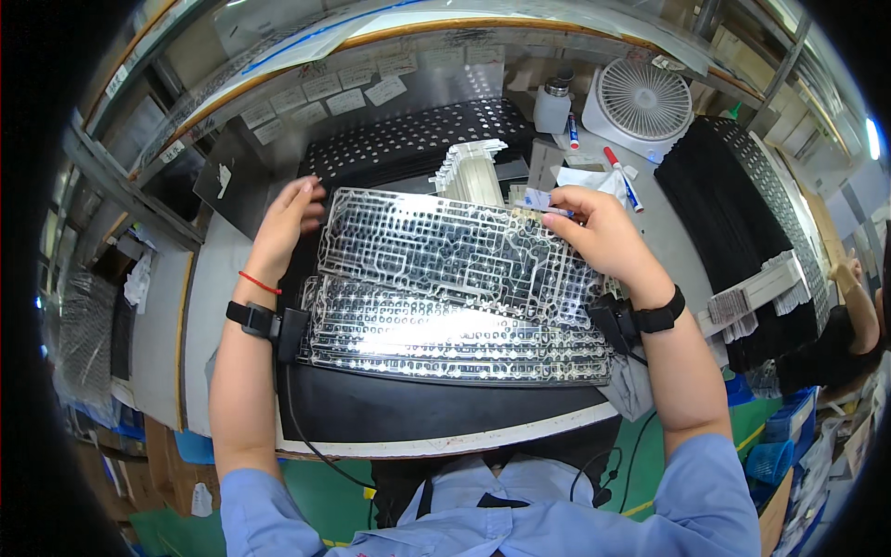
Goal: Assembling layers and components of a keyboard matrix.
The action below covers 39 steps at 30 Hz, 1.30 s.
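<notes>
A clear keyboard membrane sheet (445, 251) printed with silver circuit traces lies tilted over a stack of similar membrane sheets (445, 339) on the black work mat. My right hand (603, 232) pinches near the upper right edge of the top sheet, thumb and index finger closed on it. Close to its fingertips is a small whitish-blue piece (533, 199); whether it is attached to the sheet cannot be told. Beside the upper left corner of the sheet, my left hand (290, 223) is apart from it, fingers loosely bent, slightly blurred, and holding nothing visible.
Behind the sheets stand a bundle of pale strips (471, 172) and a perforated black panel (418, 130). Farther back are a white bottle (552, 107), a white fan (642, 102) and markers (624, 178). Black sheets (733, 204) are piled at right; another person's arm (858, 302) shows beyond.
</notes>
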Each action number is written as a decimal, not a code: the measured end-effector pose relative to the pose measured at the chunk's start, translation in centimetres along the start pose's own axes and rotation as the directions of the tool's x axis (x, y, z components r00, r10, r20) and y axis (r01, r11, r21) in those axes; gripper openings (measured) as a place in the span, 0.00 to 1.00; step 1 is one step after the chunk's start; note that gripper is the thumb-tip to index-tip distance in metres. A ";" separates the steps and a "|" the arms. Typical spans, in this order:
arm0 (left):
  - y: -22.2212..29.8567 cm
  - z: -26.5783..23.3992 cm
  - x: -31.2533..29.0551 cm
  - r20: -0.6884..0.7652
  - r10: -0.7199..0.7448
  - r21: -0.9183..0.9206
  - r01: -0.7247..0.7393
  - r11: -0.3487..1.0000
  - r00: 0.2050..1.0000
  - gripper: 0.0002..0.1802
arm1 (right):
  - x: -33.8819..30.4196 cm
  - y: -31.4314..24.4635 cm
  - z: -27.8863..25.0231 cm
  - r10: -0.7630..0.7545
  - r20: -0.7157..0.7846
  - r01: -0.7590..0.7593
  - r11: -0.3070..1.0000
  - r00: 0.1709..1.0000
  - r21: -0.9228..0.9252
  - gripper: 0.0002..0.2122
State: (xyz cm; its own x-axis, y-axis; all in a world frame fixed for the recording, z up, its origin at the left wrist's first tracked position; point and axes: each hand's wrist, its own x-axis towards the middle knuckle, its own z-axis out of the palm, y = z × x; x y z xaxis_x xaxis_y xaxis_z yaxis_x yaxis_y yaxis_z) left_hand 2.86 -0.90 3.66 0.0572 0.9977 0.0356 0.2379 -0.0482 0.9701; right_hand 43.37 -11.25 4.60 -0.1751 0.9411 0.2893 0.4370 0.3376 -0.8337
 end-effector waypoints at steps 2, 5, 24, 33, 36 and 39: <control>-1.4 -1.3 0.8 0.171 -0.079 -0.065 0.091 0.994 0.982 0.20 | 0.0 -0.5 -0.3 0.071 -0.027 -0.072 0.997 0.997 -0.013 0.09; -0.8 -0.5 0.3 0.352 -0.088 -0.110 0.134 0.985 0.932 0.18 | 0.0 0.7 -0.6 0.095 -0.087 -0.098 0.995 0.992 -0.025 0.09; -1.2 -0.4 0.6 0.078 -0.001 -0.366 0.029 0.930 0.997 0.09 | 0.7 0.6 -1.1 0.259 -0.379 -0.069 0.892 0.888 0.447 0.08; -1.7 -1.4 0.8 0.134 0.114 -0.429 -0.046 0.902 0.984 0.10 | 0.5 0.5 -1.8 0.266 -0.418 -0.059 0.894 0.869 0.445 0.11; -1.1 -0.8 0.4 0.073 0.107 -0.506 -0.056 0.861 0.992 0.11 | 0.7 0.3 -1.6 0.284 -0.448 -0.027 0.866 0.847 0.499 0.11; -0.2 -0.2 0.0 0.031 0.046 -0.548 -0.022 0.836 0.998 0.13 | 0.7 1.1 -2.0 0.261 -0.482 0.037 0.850 0.836 0.525 0.10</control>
State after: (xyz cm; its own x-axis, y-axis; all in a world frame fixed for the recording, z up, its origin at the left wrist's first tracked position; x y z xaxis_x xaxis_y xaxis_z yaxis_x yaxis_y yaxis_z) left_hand 2.63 -0.85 3.54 0.0981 0.9925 0.0728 -0.3337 -0.0361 0.9420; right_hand 45.50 -10.15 4.89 0.3930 0.8847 0.2508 -0.0979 0.3114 -0.9452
